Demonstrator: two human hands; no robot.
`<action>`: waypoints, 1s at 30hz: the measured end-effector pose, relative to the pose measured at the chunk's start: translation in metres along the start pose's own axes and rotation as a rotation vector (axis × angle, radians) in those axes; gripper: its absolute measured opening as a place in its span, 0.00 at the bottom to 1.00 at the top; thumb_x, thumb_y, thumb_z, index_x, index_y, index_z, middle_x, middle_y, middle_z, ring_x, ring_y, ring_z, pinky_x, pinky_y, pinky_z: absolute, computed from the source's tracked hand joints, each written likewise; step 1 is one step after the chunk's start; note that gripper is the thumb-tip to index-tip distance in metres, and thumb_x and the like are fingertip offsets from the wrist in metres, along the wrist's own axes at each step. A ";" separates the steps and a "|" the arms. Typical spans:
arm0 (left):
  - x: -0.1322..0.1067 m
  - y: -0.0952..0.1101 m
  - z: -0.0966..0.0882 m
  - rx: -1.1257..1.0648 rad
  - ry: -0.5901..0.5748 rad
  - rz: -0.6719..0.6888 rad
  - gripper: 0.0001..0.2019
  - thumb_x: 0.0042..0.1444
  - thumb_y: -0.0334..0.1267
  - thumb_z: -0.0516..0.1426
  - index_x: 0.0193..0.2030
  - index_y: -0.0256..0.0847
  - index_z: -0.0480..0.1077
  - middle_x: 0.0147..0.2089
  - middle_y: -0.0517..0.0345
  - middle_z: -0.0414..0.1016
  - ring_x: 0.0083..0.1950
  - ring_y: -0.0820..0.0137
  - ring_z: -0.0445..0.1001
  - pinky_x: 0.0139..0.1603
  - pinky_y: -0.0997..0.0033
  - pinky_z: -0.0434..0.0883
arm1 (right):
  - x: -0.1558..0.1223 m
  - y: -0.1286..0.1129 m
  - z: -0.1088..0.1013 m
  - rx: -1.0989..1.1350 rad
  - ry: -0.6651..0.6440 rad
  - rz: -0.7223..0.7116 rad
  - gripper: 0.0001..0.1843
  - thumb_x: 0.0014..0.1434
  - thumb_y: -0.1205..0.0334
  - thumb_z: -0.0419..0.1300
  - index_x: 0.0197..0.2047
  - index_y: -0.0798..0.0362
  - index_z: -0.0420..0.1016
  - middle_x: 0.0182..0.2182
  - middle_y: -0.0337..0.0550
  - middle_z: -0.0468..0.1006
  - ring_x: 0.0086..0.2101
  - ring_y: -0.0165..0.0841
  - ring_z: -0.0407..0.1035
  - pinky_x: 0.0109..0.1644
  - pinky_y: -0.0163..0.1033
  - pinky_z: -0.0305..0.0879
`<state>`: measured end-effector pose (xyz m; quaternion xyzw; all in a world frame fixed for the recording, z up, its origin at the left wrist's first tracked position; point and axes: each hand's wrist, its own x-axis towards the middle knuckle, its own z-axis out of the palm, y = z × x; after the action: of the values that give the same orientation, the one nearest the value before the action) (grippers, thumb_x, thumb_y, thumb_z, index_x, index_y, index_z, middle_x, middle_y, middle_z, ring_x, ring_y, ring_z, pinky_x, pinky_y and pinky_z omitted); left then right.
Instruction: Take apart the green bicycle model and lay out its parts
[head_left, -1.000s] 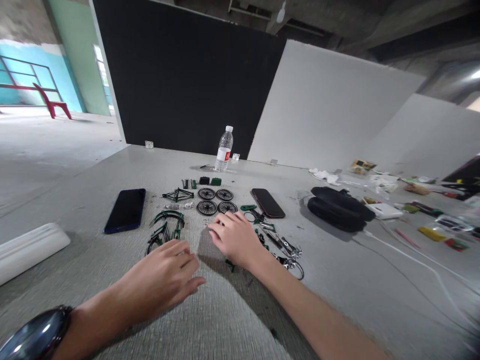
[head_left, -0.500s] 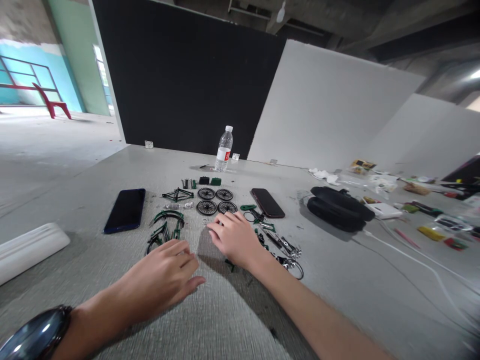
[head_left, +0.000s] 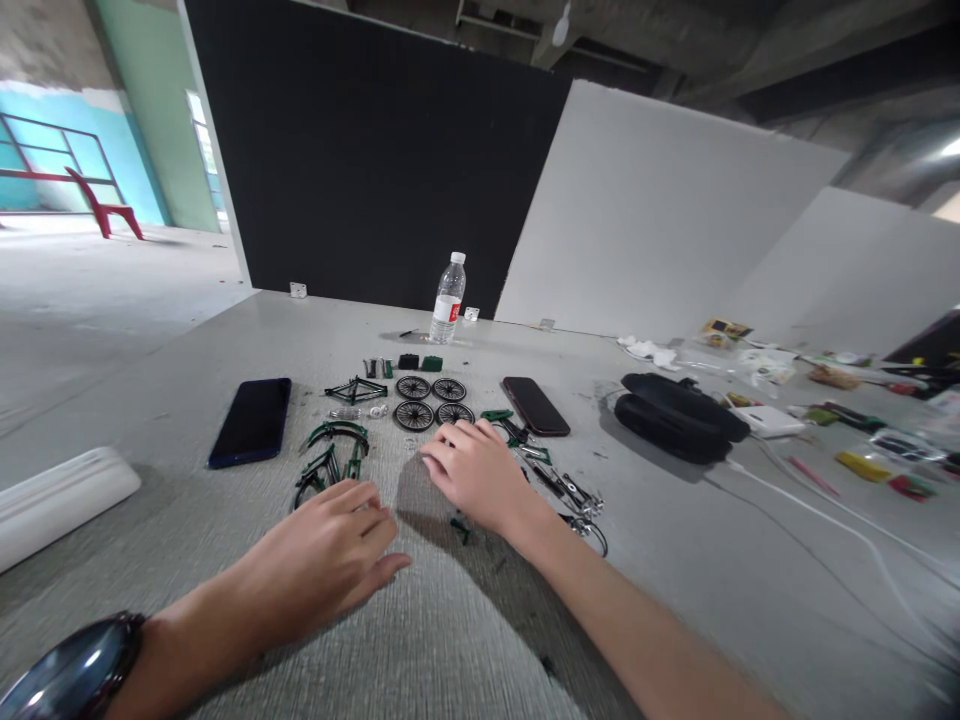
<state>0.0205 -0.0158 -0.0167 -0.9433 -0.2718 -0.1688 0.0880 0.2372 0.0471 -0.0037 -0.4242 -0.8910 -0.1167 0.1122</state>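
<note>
My left hand (head_left: 326,545) rests low over the table, fingers loosely bent and thumb apart, with nothing visible in it. It partly covers a green miniature bicycle part (head_left: 322,470) with a ring. Curved green mudguards (head_left: 337,430) lie just beyond. My right hand (head_left: 480,478) is palm down with loosely bent fingers slightly apart, just in front of several small black spoked wheels (head_left: 413,415); no held thing shows. A small dark green piece (head_left: 460,528) lies beside its wrist. Green, black and silver bicycle parts (head_left: 574,492) spread to its right, some hidden behind the hand.
A dark green miniature frame (head_left: 357,390) and small boxes (head_left: 431,363) lie farther back. Phones (head_left: 251,422) (head_left: 535,405) flank the parts. A water bottle (head_left: 448,300) stands behind; a black case (head_left: 679,418) and white cable (head_left: 817,505) lie right.
My right hand has shifted slightly to the right and away from me, uncovering more of the small green piece by its wrist. The left hand stays put.
</note>
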 end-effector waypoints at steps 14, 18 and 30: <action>0.000 -0.004 -0.002 -0.152 -0.002 -0.045 0.20 0.74 0.41 0.43 0.41 0.37 0.73 0.36 0.53 0.75 0.42 0.63 0.74 0.46 0.58 0.72 | -0.048 0.116 -0.069 0.354 -0.152 0.428 0.12 0.62 0.57 0.57 0.35 0.49 0.81 0.32 0.47 0.82 0.31 0.36 0.73 0.35 0.42 0.65; 0.001 -0.010 0.000 -0.168 -0.018 -0.053 0.19 0.74 0.41 0.43 0.45 0.39 0.74 0.40 0.53 0.77 0.47 0.62 0.77 0.52 0.56 0.74 | -0.058 0.123 -0.064 0.346 -0.187 0.459 0.13 0.62 0.54 0.56 0.38 0.48 0.81 0.33 0.46 0.82 0.33 0.37 0.74 0.37 0.42 0.66; 0.056 0.003 -0.010 -0.055 -0.207 -0.001 0.12 0.67 0.42 0.55 0.51 0.39 0.73 0.49 0.49 0.77 0.50 0.55 0.76 0.46 0.54 0.75 | -0.081 0.142 -0.038 0.408 -0.240 0.496 0.12 0.61 0.56 0.56 0.40 0.49 0.79 0.39 0.49 0.81 0.36 0.40 0.73 0.39 0.43 0.64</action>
<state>0.0640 0.0061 0.0125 -0.9577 -0.2751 -0.0777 0.0337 0.4024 0.0634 0.0242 -0.6074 -0.7726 0.1456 0.1139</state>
